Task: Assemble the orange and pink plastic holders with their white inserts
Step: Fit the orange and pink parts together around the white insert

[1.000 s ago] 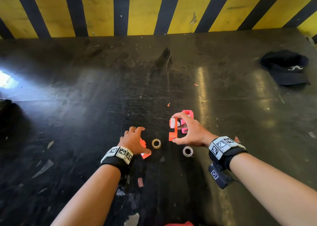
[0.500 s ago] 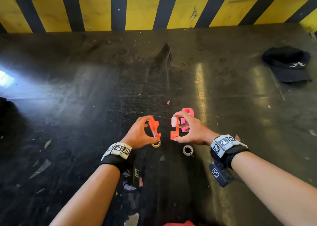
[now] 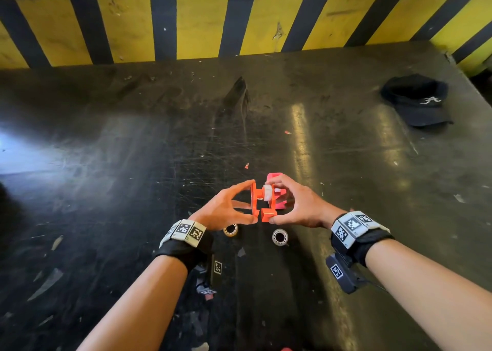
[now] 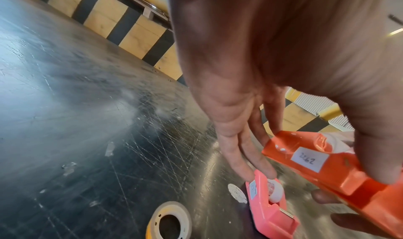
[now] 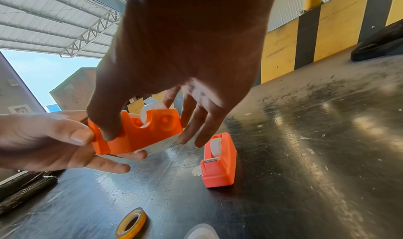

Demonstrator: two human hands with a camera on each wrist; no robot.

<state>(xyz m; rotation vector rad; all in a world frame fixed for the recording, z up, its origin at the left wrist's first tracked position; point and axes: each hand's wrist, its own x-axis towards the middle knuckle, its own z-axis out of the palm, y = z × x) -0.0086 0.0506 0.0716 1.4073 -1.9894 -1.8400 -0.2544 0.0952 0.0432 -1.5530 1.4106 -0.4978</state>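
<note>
My right hand grips an orange holder body with a white insert seated in it; the same body and insert show in the right wrist view. My left hand pinches a flat orange side piece between thumb and fingers and holds it against the body's left side. That piece carries a white label. Just behind my right hand, a pink holder stands on the table with its own white insert.
Two tape rolls lie on the scratched black table just below my hands. A black cap lies at the far right. A yellow and black striped wall bounds the table's far edge.
My left hand has lifted the orange side piece off the table and carried it right, up against the orange body. My right hand has stayed almost still.
</note>
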